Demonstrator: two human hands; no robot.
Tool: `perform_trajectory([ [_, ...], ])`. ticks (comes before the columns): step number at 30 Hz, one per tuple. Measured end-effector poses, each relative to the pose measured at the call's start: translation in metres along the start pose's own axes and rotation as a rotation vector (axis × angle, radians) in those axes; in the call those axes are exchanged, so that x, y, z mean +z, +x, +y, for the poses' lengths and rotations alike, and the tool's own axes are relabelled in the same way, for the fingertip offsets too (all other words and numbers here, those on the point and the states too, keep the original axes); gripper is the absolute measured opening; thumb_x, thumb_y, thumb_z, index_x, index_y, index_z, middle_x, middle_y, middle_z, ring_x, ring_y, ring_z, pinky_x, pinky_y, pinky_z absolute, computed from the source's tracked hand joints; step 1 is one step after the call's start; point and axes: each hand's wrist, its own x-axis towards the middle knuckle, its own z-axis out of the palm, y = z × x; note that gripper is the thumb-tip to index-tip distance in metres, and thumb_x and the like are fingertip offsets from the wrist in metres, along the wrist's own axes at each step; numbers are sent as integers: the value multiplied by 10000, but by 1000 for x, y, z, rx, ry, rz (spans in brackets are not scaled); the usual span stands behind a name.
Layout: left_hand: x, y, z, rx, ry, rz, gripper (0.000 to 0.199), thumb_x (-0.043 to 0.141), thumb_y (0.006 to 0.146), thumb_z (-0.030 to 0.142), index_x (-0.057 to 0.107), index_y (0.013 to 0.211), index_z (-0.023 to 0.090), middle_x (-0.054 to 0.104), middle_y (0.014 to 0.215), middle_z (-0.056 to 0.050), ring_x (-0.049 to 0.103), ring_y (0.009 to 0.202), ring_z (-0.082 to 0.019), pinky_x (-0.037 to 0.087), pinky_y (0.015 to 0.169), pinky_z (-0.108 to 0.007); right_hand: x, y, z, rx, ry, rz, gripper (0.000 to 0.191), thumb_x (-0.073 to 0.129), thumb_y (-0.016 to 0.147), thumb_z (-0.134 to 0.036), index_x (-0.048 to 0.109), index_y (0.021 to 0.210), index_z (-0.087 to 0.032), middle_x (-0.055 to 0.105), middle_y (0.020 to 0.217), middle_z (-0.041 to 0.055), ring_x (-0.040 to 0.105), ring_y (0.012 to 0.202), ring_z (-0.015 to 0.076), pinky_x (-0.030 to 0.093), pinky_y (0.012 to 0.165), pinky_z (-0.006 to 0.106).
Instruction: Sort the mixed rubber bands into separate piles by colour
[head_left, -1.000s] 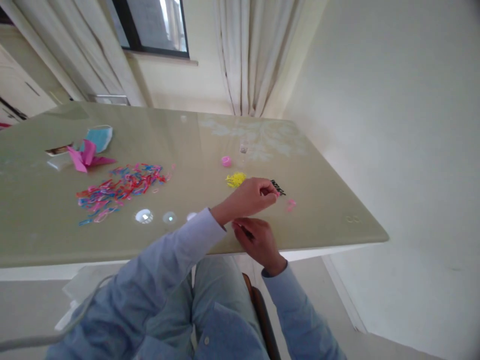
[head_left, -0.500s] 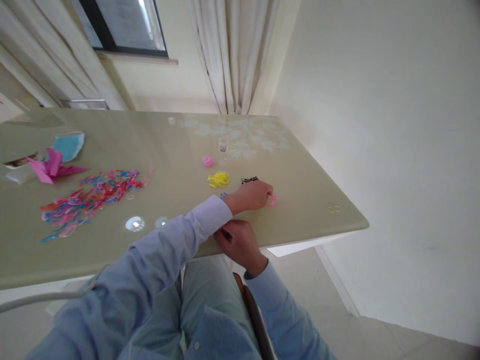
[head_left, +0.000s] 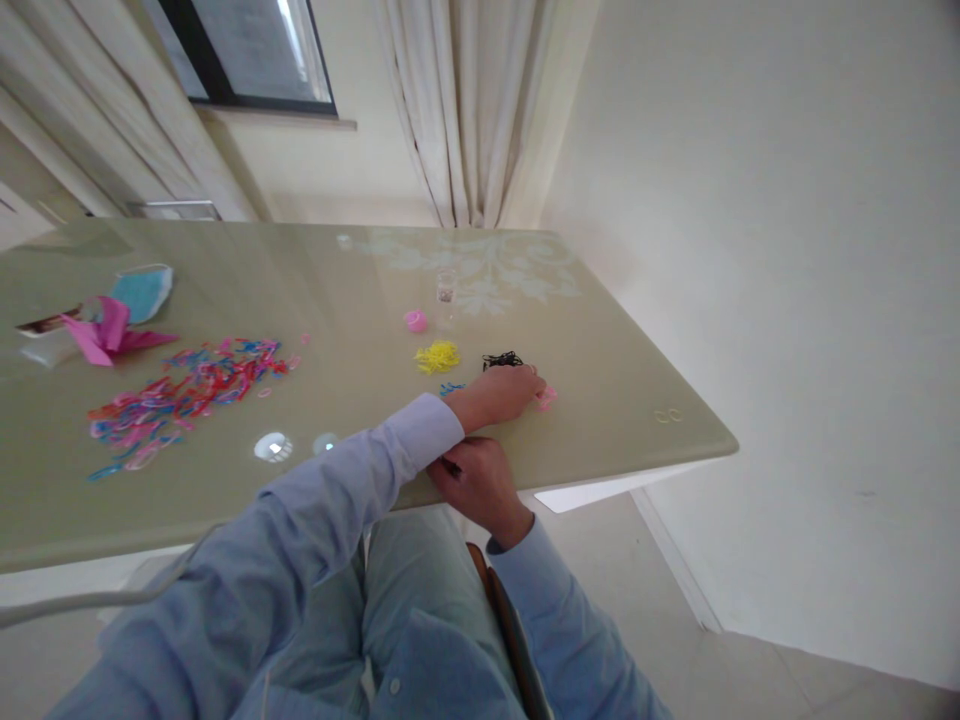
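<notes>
My left hand (head_left: 499,394) reaches across to the right, its arm passing over my right hand. Its fingers are bent together, the tips at a small pile of pink rubber bands (head_left: 547,399); whether a band is between them I cannot make out. Just beyond the knuckles lie black rubber bands (head_left: 502,360). Blue rubber bands (head_left: 451,388) show beside the left wrist, partly covered by it. At the table's front edge my right hand (head_left: 484,487) is closed, its fingertips hidden under the left forearm. What it holds, if anything, cannot be seen.
Yellow rubber bands (head_left: 437,357), a pink round item (head_left: 415,321) and a small clear container (head_left: 445,290) stand farther back. Leftward are a mixed heap of rubber bands (head_left: 202,385), a pink folded-paper piece (head_left: 112,332) and a blue mask (head_left: 144,292). Two pale bands (head_left: 667,416) lie rightward.
My left hand has shifted slightly, its fingers dipping at the pink bands, and more of the black and blue bands shows. My right hand stays nearly still.
</notes>
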Motion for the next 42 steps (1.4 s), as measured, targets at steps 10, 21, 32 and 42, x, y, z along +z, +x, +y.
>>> perform_trajectory([
  [10,6,-1,-4,27,-99,58,302,419,958,248,705,968,150,692,993,-116,657,921,-224,501,779,-323,4,-2,2,-19,-5,7,214,671,777,-165,665,563,-178,708,574,36,573,487,119,256,523,268],
  [21,-33,-78,-5,-201,-285,396,203,525,897,185,721,945,168,717,917,-52,632,803,-166,483,775,-291,-4,0,3,109,282,92,300,575,888,-255,650,610,-172,599,521,-13,477,470,93,299,493,227],
  [32,1,-252,-21,-583,-457,706,160,567,905,231,713,899,166,695,809,-30,598,682,-119,448,646,-234,-7,0,2,102,265,65,207,591,919,-316,758,930,-194,772,822,37,680,653,138,501,631,219],
  [42,4,-289,-31,-546,-505,708,154,555,908,200,704,918,164,692,839,-46,618,772,-144,472,709,-256,-8,10,-26,182,302,-6,263,616,883,-389,761,885,-170,655,577,-2,570,468,125,443,458,220],
])
